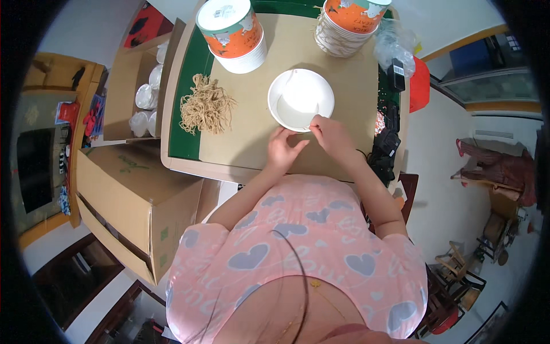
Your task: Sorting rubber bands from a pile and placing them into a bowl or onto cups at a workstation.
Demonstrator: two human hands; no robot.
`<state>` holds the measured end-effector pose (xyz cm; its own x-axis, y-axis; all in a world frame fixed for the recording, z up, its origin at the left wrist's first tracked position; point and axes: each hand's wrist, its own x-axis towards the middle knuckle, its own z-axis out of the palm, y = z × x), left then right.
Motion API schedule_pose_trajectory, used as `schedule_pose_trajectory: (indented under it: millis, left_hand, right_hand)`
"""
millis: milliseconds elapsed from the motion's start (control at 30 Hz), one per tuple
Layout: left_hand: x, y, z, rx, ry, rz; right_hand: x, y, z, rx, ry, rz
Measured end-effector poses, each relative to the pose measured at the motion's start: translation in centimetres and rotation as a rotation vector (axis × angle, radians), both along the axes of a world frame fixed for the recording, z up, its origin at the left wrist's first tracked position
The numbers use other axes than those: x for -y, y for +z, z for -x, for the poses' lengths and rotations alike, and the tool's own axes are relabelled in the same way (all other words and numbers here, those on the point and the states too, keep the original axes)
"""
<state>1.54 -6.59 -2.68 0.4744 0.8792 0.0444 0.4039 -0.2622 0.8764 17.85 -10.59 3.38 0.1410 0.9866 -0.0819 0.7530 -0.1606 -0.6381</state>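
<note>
A white paper bucket (pixel 293 92) stands mouth up on the table in front of me, its inside bare white. My left hand (pixel 283 150) is at its near rim, with the thumb apart from the fingers; some fingertips are hidden against the bucket. My right hand (pixel 332 136) pinches thumb and forefinger together at the rim's near right side. What lies in that pinch is too small to make out. To the left lies a loose pile of tan paper twine (pixel 206 105).
At the back left stands a stack of orange-printed paper buckets (pixel 234 41); another stack (pixel 348 28), with twine hanging round it, is at the back right. A clear plastic bag (pixel 395 43) and black devices (pixel 385 143) line the right edge. Cardboard boxes (pixel 126 183) flank the table's left side.
</note>
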Motion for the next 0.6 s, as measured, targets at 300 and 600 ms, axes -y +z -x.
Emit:
schedule_pose_trajectory:
  millis: [300, 600]
  left_hand:
    - [0.2, -0.3, -0.4, 0.139, -0.004, 0.079]
    - [-2.2, 7.0, -0.6, -0.051, -0.415, -0.135]
  right_hand:
    - [-0.1, -1.6, -0.1, -0.04, -0.127, -0.155]
    - [0.7, 0.7, -1.4, -0.074, 0.146, 0.025]
